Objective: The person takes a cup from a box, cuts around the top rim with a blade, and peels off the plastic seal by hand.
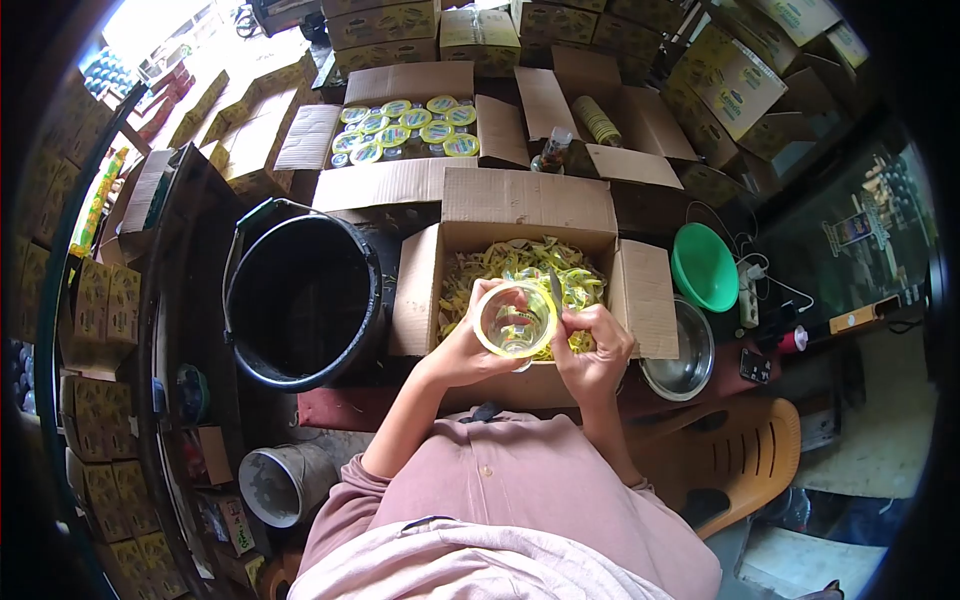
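My left hand is wrapped round a clear plastic cup with a yellow rim, its open mouth tilted toward me. In my right hand, a small dark knife is pinched, blade pointing up beside the cup's rim; whether it touches the rim I cannot tell. Both hands are above an open cardboard box filled with a tangle of thin yellow strips.
Left of the box stands a big black bucket; a green bowl and a metal bowl are at its right. Behind lie a carton of lidded cups and another open carton. An orange plastic chair is at right.
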Tool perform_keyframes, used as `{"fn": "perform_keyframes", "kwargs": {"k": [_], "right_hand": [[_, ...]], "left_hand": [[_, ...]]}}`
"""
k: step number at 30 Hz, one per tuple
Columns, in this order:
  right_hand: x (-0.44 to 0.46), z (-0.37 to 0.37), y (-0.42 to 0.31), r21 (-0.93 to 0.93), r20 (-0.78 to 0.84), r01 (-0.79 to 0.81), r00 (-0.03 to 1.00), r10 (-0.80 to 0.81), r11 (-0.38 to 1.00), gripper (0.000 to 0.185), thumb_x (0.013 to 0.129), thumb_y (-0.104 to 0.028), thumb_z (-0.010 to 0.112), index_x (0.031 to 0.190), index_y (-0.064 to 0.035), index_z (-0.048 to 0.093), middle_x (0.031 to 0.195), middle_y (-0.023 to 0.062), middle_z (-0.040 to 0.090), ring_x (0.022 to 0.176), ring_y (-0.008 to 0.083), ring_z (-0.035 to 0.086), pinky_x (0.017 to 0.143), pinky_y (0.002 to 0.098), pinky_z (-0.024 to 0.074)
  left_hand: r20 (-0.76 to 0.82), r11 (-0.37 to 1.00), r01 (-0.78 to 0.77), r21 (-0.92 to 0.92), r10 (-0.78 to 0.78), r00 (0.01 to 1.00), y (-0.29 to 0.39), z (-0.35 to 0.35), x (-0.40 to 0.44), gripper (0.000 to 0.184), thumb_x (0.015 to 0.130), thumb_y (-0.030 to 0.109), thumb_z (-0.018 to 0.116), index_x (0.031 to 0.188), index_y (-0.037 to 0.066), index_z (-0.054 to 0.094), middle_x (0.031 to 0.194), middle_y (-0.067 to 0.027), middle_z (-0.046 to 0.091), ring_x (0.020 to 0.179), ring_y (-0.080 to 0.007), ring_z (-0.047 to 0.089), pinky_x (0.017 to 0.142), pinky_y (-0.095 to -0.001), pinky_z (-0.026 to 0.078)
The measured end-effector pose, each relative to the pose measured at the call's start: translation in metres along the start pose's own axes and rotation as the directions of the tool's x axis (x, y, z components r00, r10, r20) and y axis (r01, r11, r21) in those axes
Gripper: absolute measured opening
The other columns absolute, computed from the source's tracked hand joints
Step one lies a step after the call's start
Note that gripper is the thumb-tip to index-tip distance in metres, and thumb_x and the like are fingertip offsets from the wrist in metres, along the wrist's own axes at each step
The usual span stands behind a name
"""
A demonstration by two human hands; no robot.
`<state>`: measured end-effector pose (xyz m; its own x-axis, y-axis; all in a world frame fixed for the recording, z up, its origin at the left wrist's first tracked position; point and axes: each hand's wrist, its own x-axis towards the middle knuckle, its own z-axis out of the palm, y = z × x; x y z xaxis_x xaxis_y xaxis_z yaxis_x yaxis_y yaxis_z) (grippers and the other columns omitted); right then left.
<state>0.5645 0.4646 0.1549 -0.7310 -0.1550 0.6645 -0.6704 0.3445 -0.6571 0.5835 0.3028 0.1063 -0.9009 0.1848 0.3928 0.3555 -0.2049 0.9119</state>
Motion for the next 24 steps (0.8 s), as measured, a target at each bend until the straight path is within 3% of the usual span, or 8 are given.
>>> {"fn": "perform_keyframes", "kwargs": {"k": [5,8,9,12,13,19,24], "right_hand": [[0.001,0.001,0.000,0.041,0.001,-0.029,1.000,0.029,0.999,0.013,0.066,0.005,0.066,0.074,-0.0022,0.059,0.063,0.0066,0.057,0.054,0.0149,0.058,0.051,0.0257,0.0439],[-0.002,0.003,-0.001,0.057,-0.053,-0.093,0.994,0.096,0.994,0.013,0.066,0.004,0.066,0.074,-0.0022,0.058,0.063,0.0066,0.057,0.054,0.0145,0.057,0.051,0.0256,0.0437],[-0.001,0.003,-0.003,0.045,-0.061,-0.092,0.994,0.095,0.995,0.012,0.067,0.004,0.066,0.074,-0.0022,0.058,0.063,0.0066,0.057,0.054,0.0144,0.057,0.051,0.0257,0.0437],[-0.001,0.004,-0.008,0.003,-0.090,-0.091,0.992,0.091,0.996,0.012,0.067,0.004,0.066,0.074,-0.0022,0.058,0.064,0.0066,0.057,0.054,0.0144,0.056,0.051,0.0259,0.0438],[-0.003,0.005,-0.007,-0.012,-0.100,-0.090,0.991,0.088,0.996,0.012,0.067,0.003,0.066,0.074,-0.0022,0.058,0.064,0.0066,0.057,0.053,0.0144,0.056,0.051,0.0258,0.0438],[-0.006,0.009,-0.013,-0.104,-0.112,-0.065,0.992,0.053,0.992,0.011,0.068,0.001,0.067,0.073,-0.0013,0.058,0.064,0.0072,0.058,0.054,0.0145,0.057,0.052,0.0258,0.0444],[-0.007,0.013,-0.017,-0.131,-0.124,-0.067,0.991,0.051,0.989,0.011,0.068,0.000,0.068,0.072,-0.0011,0.058,0.065,0.0076,0.059,0.054,0.0153,0.058,0.051,0.0258,0.0446]], "left_hand": [[0.059,0.999,0.037,-0.010,-0.036,0.998,0.005,-0.003,0.001,0.072,0.064,0.004,0.073,0.124,0.003,0.033,0.114,-0.0084,0.032,0.111,-0.0194,0.042,0.095,-0.0360,0.040],[0.006,0.981,0.044,-0.189,-0.043,0.999,-0.001,0.000,0.003,0.073,0.066,0.004,0.072,0.126,0.005,0.030,0.112,-0.0081,0.039,0.110,-0.0192,0.043,0.097,-0.0361,0.038],[-0.002,0.975,0.017,-0.221,-0.018,1.000,-0.001,0.002,0.004,0.069,0.072,0.004,0.068,0.127,0.005,0.027,0.114,-0.0094,0.043,0.112,-0.0196,0.043,0.098,-0.0363,0.035],[-0.075,0.943,0.071,-0.324,-0.101,0.992,0.001,0.003,0.004,0.062,0.078,0.003,0.061,0.128,0.005,0.026,0.121,-0.0116,0.041,0.116,-0.0206,0.041,0.099,-0.0362,0.033],[-0.046,0.944,0.080,-0.320,-0.099,0.994,-0.001,0.002,0.003,0.058,0.081,0.004,0.055,0.130,0.006,0.024,0.126,-0.0138,0.039,0.119,-0.0217,0.039,0.100,-0.0367,0.031],[-0.071,0.940,0.088,-0.330,-0.117,0.991,0.001,0.004,0.002,0.060,0.083,0.003,0.052,0.133,0.007,0.019,0.128,-0.0151,0.037,0.121,-0.0228,0.036,0.101,-0.0372,0.030],[-0.064,0.969,0.092,-0.229,-0.109,0.992,0.003,0.005,0.002,0.063,0.082,0.003,0.056,0.132,0.007,0.018,0.125,-0.0130,0.039,0.119,-0.0215,0.038,0.098,-0.0357,0.034]]}}
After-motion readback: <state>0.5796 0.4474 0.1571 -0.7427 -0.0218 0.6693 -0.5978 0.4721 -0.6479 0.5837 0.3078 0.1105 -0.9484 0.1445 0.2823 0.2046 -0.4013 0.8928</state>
